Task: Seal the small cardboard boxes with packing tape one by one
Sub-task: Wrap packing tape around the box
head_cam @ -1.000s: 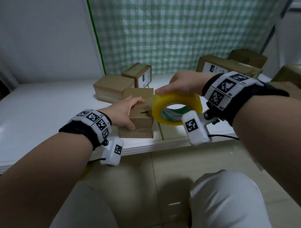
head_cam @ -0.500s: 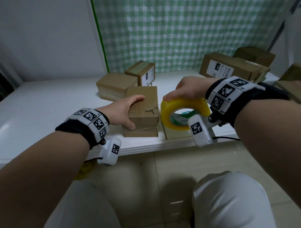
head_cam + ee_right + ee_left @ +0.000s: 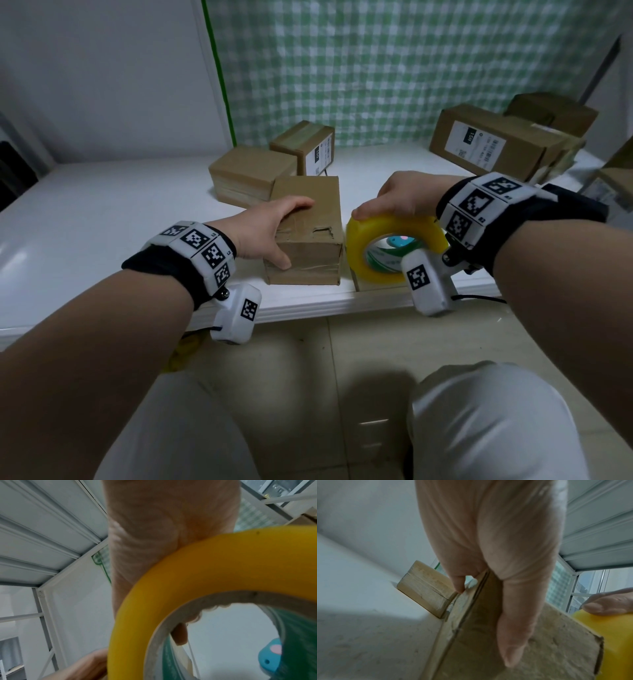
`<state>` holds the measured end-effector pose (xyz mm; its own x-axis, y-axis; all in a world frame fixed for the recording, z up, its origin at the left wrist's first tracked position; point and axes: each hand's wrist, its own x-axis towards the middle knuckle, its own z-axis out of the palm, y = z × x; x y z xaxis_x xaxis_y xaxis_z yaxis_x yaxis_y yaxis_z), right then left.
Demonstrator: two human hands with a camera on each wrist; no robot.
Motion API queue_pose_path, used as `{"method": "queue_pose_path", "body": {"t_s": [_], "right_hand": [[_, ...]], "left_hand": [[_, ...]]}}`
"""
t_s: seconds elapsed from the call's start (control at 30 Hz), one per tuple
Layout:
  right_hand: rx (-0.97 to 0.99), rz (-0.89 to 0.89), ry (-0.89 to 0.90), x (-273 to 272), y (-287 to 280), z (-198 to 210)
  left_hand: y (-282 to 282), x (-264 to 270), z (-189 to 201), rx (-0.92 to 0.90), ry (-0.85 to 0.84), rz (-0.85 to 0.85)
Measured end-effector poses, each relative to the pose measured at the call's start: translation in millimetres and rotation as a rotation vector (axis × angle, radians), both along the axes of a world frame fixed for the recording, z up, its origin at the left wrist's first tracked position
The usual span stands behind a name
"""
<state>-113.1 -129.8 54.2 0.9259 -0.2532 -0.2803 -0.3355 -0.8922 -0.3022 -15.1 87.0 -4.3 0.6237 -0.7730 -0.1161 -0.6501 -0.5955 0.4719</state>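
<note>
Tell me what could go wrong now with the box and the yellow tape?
1. The small brown cardboard box sits at the front edge of the white table; a hard pull might tip it off, though the left hand grips it.
2. Its top looks torn and crumpled, so tape might stick unevenly there.
3. The right hand holds the yellow roll of packing tape only over its top, so it could slip.

Right hand [image 3: 154, 536] grips the yellow tape roll [image 3: 171, 588] from above, fingertips [image 3: 180, 634] curling inside its core; cardboard box [image 3: 82, 668] below.
</note>
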Motion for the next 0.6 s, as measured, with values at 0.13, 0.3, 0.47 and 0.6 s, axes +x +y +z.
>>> {"method": "queue_pose_path", "body": {"t_s": [0.13,0.3,0.47,0.6], "right_hand": [[-0.011,-0.013,0.014,3,4,-5],[-0.034,-0.029,-0.021,1,11,-6],[0.003,-0.011,-0.042,-11,11,-1],[0.019,-0.022,-0.033,-30,9,12]], "left_hand": [[0,-1,-1,0.049,-0.052,-0.043],[-3,-3,-6,0.142,-0.114,-0.088],[-13,-20,1,0.123,-0.046,-0.042],[-15,-28,-4,-0.036,0.01,-0.074]]}}
